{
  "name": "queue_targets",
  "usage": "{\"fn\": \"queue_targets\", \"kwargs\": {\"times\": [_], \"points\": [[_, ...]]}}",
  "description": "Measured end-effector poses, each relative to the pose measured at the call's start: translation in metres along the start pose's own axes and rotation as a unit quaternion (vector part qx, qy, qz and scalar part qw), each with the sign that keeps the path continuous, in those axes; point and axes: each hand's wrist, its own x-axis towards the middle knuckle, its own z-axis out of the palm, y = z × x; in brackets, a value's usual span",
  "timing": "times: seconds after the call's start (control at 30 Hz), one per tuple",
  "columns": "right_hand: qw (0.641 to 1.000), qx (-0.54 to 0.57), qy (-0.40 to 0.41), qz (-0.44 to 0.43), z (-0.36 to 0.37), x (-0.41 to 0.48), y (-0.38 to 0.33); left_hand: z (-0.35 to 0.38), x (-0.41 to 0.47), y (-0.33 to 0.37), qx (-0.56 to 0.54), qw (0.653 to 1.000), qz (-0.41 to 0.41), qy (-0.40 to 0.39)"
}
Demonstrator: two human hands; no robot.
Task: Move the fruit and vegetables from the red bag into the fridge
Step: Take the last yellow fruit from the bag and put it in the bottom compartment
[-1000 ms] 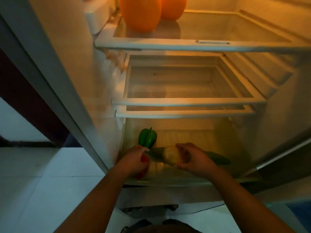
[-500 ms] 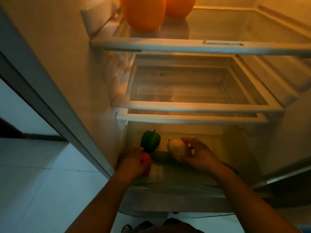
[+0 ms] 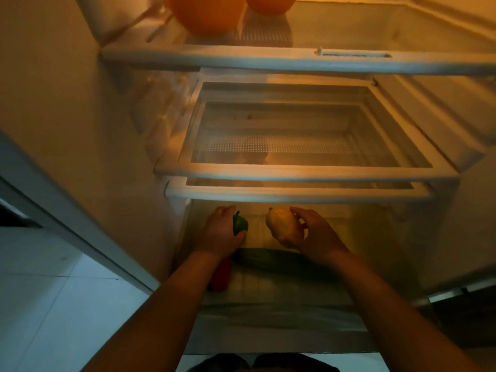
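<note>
Both hands reach into the fridge's bottom compartment (image 3: 362,237). My left hand (image 3: 218,233) wraps around the left side of a green pepper (image 3: 240,224) at the back left. The thumb lies under the pepper and the fingers over its top. My right hand (image 3: 315,236) holds a yellow pear-shaped fruit (image 3: 281,226) just above the compartment floor. A red pepper (image 3: 221,275) lies on the floor under my left wrist, partly hidden. A dark green cucumber (image 3: 271,260) lies crosswise in front of both hands. The red bag is out of sight.
Two large orange fruits (image 3: 206,12) stand on the top glass shelf (image 3: 268,61). Below it are a bare basket shelf (image 3: 295,173) and a lower shelf rim (image 3: 295,194) close above my hands. The fridge's left wall (image 3: 67,130) and white floor tiles (image 3: 40,304) are at left.
My left hand let go of the red pepper, which now lies on the compartment floor, and moved back onto the green pepper. My right hand carried the yellow fruit further back.
</note>
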Motion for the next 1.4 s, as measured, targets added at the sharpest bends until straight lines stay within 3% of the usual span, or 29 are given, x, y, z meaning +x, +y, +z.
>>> {"fn": "queue_targets", "kwargs": {"times": [0.47, 0.8, 1.0, 1.23, 1.4], "points": [[0.993, 0.067, -0.025, -0.091, 0.025, 0.031, -0.009, 0.004, 0.001, -0.02, 0.027, 0.996, -0.008, 0.081], [0.996, -0.004, -0.052, -0.067, 0.037, 0.018, 0.004, -0.003, -0.022, -0.017, 0.017, 0.999, -0.012, 0.04], [0.997, -0.041, -0.068, -0.02, 0.03, -0.01, -0.01, -0.015, -0.049, -0.011, 0.019, 0.999, 0.023, -0.016], [0.999, 0.005, -0.016, -0.035, 0.026, -0.065, -0.032, -0.02, -0.076, -0.006, 0.005, 0.982, 0.153, -0.109], [0.997, -0.035, 0.069, -0.003, 0.037, -0.119, -0.021, -0.007, -0.096, -0.009, -0.001, 0.958, 0.222, -0.181]]}}
